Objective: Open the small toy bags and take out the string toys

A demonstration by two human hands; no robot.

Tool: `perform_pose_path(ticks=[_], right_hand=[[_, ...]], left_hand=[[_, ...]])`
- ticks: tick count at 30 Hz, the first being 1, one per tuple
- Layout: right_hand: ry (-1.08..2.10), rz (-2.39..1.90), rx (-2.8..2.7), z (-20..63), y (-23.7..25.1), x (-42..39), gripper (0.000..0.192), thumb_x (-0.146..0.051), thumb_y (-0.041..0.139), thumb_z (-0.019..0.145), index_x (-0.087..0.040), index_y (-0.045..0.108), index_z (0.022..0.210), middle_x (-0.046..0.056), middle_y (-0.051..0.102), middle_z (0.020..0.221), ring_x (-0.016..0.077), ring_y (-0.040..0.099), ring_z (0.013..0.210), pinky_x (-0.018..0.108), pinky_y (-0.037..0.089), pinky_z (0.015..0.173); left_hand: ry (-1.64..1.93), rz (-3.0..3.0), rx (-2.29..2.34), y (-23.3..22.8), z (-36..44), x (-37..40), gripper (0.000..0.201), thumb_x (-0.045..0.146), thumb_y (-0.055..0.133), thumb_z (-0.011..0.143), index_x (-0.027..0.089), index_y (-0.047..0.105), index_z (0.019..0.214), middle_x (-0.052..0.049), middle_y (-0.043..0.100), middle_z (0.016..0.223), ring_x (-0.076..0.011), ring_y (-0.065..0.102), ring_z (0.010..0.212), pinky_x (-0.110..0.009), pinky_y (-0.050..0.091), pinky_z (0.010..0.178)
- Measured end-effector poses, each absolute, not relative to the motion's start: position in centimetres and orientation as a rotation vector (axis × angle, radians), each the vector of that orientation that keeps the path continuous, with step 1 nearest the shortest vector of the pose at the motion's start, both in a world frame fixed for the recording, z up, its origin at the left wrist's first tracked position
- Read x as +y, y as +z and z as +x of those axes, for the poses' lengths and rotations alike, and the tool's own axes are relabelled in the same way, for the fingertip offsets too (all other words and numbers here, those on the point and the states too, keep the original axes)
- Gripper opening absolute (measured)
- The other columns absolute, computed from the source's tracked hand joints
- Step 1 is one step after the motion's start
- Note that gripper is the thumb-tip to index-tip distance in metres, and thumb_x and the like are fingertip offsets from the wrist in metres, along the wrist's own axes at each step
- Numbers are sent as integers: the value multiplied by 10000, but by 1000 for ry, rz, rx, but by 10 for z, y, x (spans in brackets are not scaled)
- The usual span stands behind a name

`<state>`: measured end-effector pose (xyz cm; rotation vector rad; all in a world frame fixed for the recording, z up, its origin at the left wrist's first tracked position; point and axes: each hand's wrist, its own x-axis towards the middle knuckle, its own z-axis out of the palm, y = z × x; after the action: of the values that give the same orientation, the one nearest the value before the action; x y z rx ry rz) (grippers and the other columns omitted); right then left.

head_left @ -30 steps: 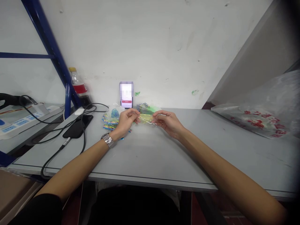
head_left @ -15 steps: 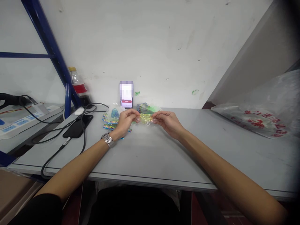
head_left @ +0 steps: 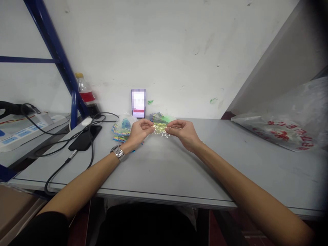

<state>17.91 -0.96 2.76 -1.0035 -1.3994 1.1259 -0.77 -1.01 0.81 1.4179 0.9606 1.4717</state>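
Between my hands a shiny clear plastic packet (head_left: 160,128) with yellow contents is held just above the table. My left hand (head_left: 137,133), below a metal watch (head_left: 118,152) on the wrist, pinches its left end with thumb and fingers. The right end is pinched in the fingertips of my right hand (head_left: 185,134). Just behind it lies a pile of clear packets (head_left: 161,118) with green and blue showing. To the left of my left hand rest more packets with colourful edges (head_left: 119,138), one holding something blue (head_left: 125,123).
A lit phone (head_left: 138,103) leans on the wall. At left lie a dark phone (head_left: 85,138), black cables (head_left: 90,150), a white case (head_left: 86,121), a cola bottle (head_left: 87,95) and a power strip (head_left: 33,131). A plastic bag with red print (head_left: 284,131) sits at right.
The packet has tilted and crumpled a little between my fingertips, now catching more light. My hands have stayed almost in the same place.
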Motion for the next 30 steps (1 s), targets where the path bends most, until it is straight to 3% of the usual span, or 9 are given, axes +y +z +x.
perform_pose_path(ticks=[5,12,20,24,30], right_hand=[[1153,-1022,-1356,180,29,-8,282,-218,858,476,-149,662,667,16,663,631,153,629,626,348,532,709],[1119,-1029,-1382,179,30,-10,240,-230,832,514,-153,665,667,27,666,606,155,608,605,347,507,657],[1100,-979,-1397,182,28,-9,278,-264,852,487,-161,659,660,21,665,623,143,583,585,355,493,656],[1103,-958,-1408,180,28,-9,276,-267,847,491,-162,667,672,23,665,634,151,596,597,367,499,672],[1118,-927,-1438,178,28,-10,232,-249,819,527,-167,662,676,16,653,625,152,595,600,373,498,681]], left_hand=[[1467,1464,973,8,-9,-9,228,186,775,636,135,625,801,-14,640,735,-120,604,689,-263,489,688],[1467,1486,960,6,-10,-7,237,183,765,646,144,561,761,4,609,714,-106,594,681,-254,473,685],[1484,1362,893,5,-9,-8,453,328,812,656,183,439,869,26,604,745,-101,592,660,-268,470,682],[1318,1326,874,8,-7,-14,556,365,825,653,165,474,1034,-1,655,748,-126,616,712,-282,481,711],[1193,1420,883,9,-5,-18,437,283,818,671,133,554,984,-13,672,708,-122,622,606,-275,507,648]])
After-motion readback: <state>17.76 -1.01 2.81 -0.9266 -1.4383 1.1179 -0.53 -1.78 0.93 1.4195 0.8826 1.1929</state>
